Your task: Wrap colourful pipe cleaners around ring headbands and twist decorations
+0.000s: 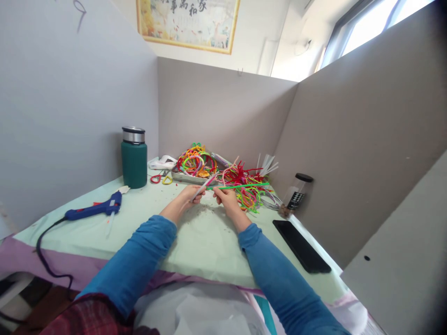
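My left hand [191,194] is closed on a whitish-and-pink pipe cleaner [208,180], which slants up to the right past the fingers. In a pinch, my right hand [226,197] holds a long green pipe cleaner [249,185] stretching off to the right. Both hands are above the table's middle, fingertips nearly meeting, and the green one's left end lies between them. Just behind is a metal tray [188,177] heaped with colourful pipe-cleaner rings [197,160]. A tangled pile of loose pipe cleaners [249,200] spreads behind and right of my right hand.
At left are a green bottle [134,163] and a blue glue gun [96,209] with its cord over the table edge. Scissors [161,179] lie near the tray. A black phone [301,246] and a clear black-lidded jar [296,194] are at right. Grey partitions [223,111] enclose the table.
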Demonstrator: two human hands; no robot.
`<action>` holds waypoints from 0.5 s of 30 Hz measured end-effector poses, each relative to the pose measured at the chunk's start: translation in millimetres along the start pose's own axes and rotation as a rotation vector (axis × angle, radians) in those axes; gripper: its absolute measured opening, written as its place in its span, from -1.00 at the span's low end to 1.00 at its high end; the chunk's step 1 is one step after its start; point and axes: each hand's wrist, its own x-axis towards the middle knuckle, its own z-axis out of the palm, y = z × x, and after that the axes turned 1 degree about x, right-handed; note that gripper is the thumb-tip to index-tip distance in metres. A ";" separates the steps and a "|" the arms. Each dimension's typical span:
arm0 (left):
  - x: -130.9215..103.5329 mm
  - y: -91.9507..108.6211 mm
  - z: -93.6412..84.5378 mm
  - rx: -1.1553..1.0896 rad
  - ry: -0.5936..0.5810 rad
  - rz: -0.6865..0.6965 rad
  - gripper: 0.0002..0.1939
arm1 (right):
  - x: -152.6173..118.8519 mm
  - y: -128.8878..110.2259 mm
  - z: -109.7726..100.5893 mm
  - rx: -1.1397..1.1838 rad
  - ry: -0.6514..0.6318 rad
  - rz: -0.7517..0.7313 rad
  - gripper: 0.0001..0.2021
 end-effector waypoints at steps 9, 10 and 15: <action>2.9 -1.7 -0.8 0.021 -0.053 -0.010 -0.81 | 2.5 5.8 -1.2 -0.013 0.020 0.002 -0.63; 2.9 -2.0 -0.8 0.036 -0.047 -0.006 -0.82 | 2.5 5.9 -1.1 -0.013 0.017 0.000 -0.63; -0.2 -2.3 1.0 0.150 0.018 0.031 -0.86 | 4.3 8.6 -2.0 -0.010 -0.004 -0.016 -0.63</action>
